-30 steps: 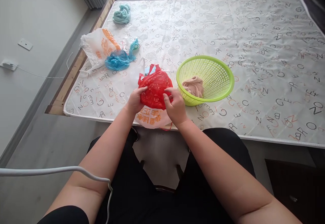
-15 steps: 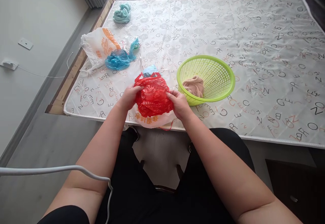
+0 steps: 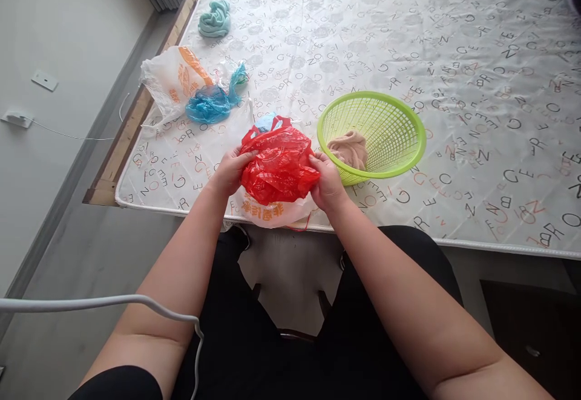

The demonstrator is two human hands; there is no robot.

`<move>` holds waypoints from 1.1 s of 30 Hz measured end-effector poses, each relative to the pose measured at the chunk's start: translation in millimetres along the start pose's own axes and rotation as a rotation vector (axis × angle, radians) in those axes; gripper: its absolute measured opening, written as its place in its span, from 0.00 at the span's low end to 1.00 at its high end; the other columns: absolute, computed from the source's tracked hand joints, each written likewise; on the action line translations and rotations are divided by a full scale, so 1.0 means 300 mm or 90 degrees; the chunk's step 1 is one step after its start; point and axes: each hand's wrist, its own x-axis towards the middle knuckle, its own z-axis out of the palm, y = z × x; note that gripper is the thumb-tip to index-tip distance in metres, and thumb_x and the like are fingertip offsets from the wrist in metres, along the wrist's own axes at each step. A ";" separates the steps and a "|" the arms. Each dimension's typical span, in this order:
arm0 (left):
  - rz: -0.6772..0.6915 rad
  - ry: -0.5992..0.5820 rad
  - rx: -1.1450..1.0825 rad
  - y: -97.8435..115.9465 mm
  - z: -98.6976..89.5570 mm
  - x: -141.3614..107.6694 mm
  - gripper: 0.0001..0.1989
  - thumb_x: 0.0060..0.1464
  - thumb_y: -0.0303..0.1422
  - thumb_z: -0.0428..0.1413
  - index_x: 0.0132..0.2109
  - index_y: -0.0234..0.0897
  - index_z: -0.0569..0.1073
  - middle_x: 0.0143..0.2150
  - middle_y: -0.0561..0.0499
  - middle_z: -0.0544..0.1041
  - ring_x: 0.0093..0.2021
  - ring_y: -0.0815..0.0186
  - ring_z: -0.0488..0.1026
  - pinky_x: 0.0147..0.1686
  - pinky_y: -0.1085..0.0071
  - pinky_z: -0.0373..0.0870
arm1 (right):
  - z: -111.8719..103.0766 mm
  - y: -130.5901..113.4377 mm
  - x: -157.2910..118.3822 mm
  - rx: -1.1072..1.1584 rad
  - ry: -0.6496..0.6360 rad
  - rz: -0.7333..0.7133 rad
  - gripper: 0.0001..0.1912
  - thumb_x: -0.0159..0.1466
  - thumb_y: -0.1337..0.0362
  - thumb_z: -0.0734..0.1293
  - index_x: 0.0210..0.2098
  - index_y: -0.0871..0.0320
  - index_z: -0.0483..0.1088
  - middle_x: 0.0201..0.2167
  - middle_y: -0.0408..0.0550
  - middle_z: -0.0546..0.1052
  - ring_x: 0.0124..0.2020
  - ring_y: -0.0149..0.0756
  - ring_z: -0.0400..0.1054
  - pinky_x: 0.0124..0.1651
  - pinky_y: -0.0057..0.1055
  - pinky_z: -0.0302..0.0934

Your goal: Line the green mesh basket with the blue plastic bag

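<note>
Hands at centre frame: left hand [image 3: 230, 171] and right hand [image 3: 327, 183] pinch the red bag [image 3: 278, 164] by its sides, over a white bag [image 3: 272, 211]. Looks light, crinkly, slippery; bunched edges should grip best.

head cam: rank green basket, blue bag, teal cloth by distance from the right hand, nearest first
1. Green basket: just right of the right hand, beige cloth inside.
2. Blue bag: up and left, beyond the red bag, beside the white bag.
3. Teal cloth: far left corner of the mattress.
</note>
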 end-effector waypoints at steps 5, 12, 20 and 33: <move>0.068 0.040 -0.010 -0.014 -0.009 0.017 0.19 0.44 0.35 0.68 0.45 0.34 0.81 0.40 0.46 0.84 0.38 0.58 0.82 0.39 0.67 0.78 | -0.002 -0.013 -0.028 -0.142 0.014 -0.042 0.23 0.65 0.38 0.65 0.45 0.50 0.68 0.41 0.44 0.77 0.43 0.38 0.74 0.43 0.35 0.71; 0.099 0.051 -0.017 -0.023 -0.008 0.017 0.18 0.43 0.35 0.69 0.43 0.35 0.81 0.39 0.47 0.84 0.39 0.58 0.82 0.40 0.67 0.78 | -0.023 -0.017 -0.071 -0.480 -0.037 -0.255 0.24 0.63 0.40 0.70 0.46 0.51 0.71 0.53 0.52 0.74 0.62 0.48 0.65 0.67 0.50 0.58; 0.088 0.024 -0.023 -0.027 0.003 0.008 0.18 0.43 0.35 0.71 0.42 0.35 0.82 0.39 0.47 0.84 0.39 0.56 0.83 0.40 0.66 0.79 | -0.038 -0.020 -0.059 -0.516 -0.019 -0.205 0.16 0.64 0.49 0.70 0.31 0.54 0.71 0.57 0.54 0.74 0.64 0.49 0.65 0.70 0.52 0.53; 0.062 -0.097 -0.137 0.016 0.010 -0.008 0.24 0.56 0.50 0.65 0.53 0.39 0.79 0.49 0.43 0.84 0.57 0.45 0.78 0.54 0.55 0.79 | -0.061 -0.055 -0.071 -0.379 -0.017 -0.211 0.15 0.66 0.48 0.69 0.34 0.51 0.68 0.57 0.47 0.75 0.60 0.43 0.68 0.66 0.48 0.60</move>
